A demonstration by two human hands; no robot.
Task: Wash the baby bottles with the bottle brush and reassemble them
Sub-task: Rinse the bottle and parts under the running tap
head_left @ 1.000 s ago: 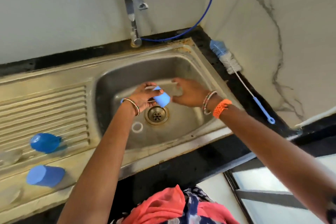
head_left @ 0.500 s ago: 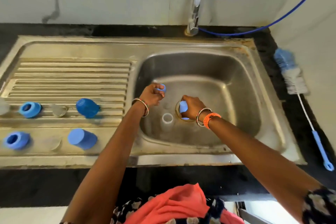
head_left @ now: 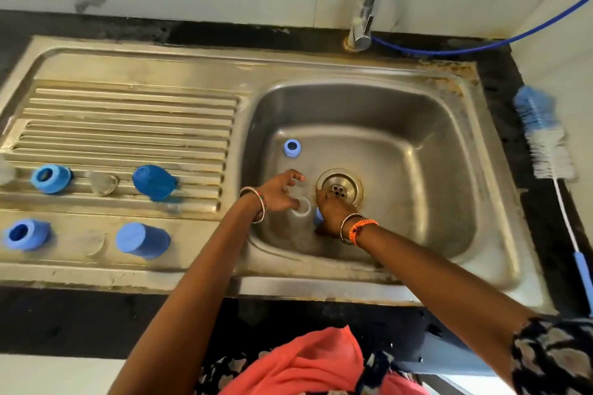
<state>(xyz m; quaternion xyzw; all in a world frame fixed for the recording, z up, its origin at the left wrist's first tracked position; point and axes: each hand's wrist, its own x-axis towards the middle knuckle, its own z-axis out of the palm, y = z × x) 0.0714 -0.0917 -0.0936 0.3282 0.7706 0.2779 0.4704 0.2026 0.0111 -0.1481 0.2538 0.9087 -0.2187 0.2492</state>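
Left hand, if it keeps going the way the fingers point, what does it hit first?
Probably the drain: the left hand points right across the basin, just past the white ring. Depth is unclear.

Worn steel, matt plastic

Dull, stained stainless-steel sink (head_left: 369, 112); matt blue plastic collar ring (head_left: 292, 147) beyond the fingers (head_left: 296, 176); glossy chrome tap (head_left: 369, 0).

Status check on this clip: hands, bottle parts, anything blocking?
Left hand open, reaching at clear bottle in basin. Right hand gripping blue part beside drain. Blue ring loose in basin. Bottle brush untouched on counter. Nothing blocking.
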